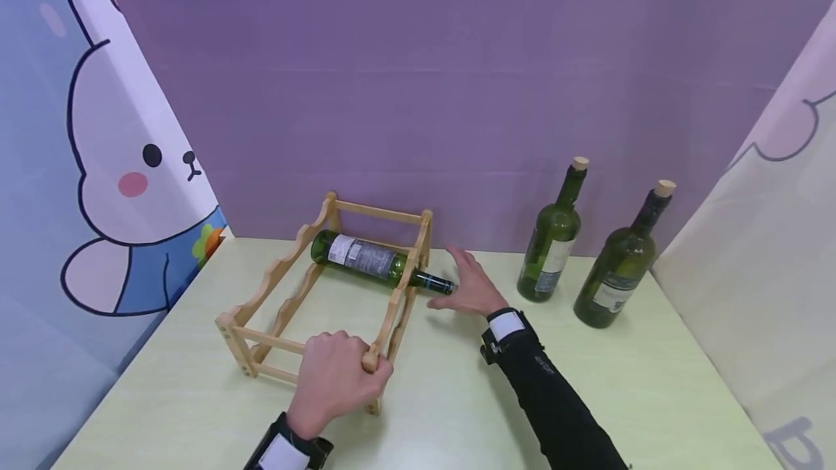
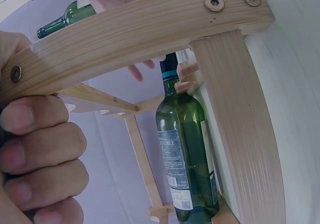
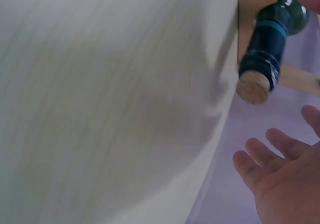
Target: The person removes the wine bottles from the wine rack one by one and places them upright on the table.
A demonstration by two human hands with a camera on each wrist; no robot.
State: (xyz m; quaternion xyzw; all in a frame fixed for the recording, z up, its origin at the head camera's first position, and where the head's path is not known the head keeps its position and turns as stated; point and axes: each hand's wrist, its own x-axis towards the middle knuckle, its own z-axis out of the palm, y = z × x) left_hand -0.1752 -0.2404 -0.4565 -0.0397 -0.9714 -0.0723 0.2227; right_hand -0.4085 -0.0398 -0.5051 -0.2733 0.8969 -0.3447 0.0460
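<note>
Head view: your left hand (image 1: 339,376) grips the near right corner of the wooden rack (image 1: 274,340), its fingers curled close together round the rail end. The lying bottle (image 1: 362,256) sits across the rack's far end, towards the back edge of the worktop (image 1: 470,412), with its base to the left and its neck (image 1: 432,282) poking out past the right rail. Your right hand (image 1: 472,287) is just beside that neck, fingers spread and thumb apart, pinching nothing. The right wrist view shows the fingertips clear of the cork (image 3: 252,88); whether the thumb touches the glass you cannot tell.

The step in hand looks like seating this bottle or checking its lie. To do it well, keep the left grip firm, since a light frame could skid when the neck is pushed. Work the neck from the side with thumb and fingers, and press gently down into the rail's dip rather than along the bottle. Watch that the base does not slip off the left rail. Mind your right forearm too: the nearer upright bottle (image 1: 617,274) and the farther one (image 1: 551,245) stand towards the worktop's back right corner and could topple.
</note>
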